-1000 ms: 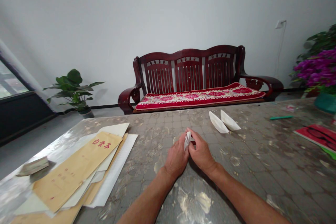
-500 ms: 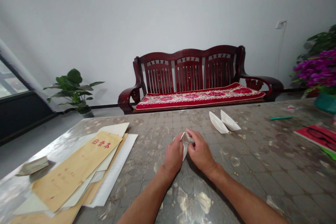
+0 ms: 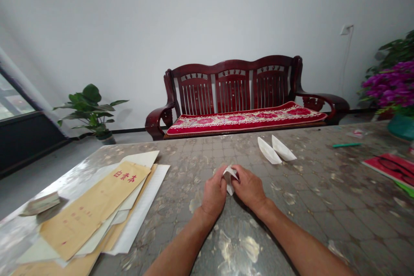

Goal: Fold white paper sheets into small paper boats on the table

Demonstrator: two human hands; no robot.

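Observation:
A small piece of folded white paper (image 3: 230, 181) is held between my two hands, over the middle of the patterned table (image 3: 310, 198). My left hand (image 3: 214, 192) grips its left side, fingers curled behind it. On the other side my right hand (image 3: 249, 186) pinches the paper's right edge. The paper's top bows in an arch, with a hollow beneath; the fingers cover its sides. Beyond my right hand lie two folded white paper boats (image 3: 269, 151), side by side and touching or nearly so.
To the left, brown paper notebooks (image 3: 97, 207) overlap white sheets (image 3: 142, 207), beside a small worn block (image 3: 40, 204). At right are a green pen (image 3: 346, 145), a red book (image 3: 388, 166) with glasses on it, and purple flowers in a teal pot (image 3: 403, 126). A wooden bench (image 3: 233, 77) stands behind the table.
The paper between my hands has opened from a narrow upright fold into a wider arch. My right fingers have shifted slightly down along its edge. Everything else stays in place.

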